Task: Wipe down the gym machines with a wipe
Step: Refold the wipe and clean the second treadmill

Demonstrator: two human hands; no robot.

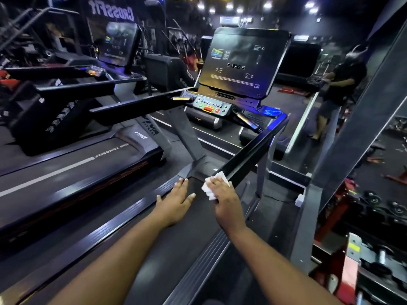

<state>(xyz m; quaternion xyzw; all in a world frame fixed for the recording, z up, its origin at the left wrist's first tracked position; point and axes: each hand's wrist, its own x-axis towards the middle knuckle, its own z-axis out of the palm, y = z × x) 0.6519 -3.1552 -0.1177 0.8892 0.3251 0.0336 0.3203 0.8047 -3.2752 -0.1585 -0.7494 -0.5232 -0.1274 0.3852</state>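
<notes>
Head view: person stands on treadmill (198,216), both bare forearms extended forward. Right hand (224,201) grips white wipe (212,183), fingers curled over it, pressing it against near end of right handrail (253,150). Wipe bunched, partly hidden under fingers. Left hand (176,201) flat, fingers straight and spread, holding nothing, above belt beside left side rail (123,219). Console (242,62) with button panel (211,105) ahead. Second treadmill (66,168) at left. Mirror (330,95) at right shows standing person.
</notes>
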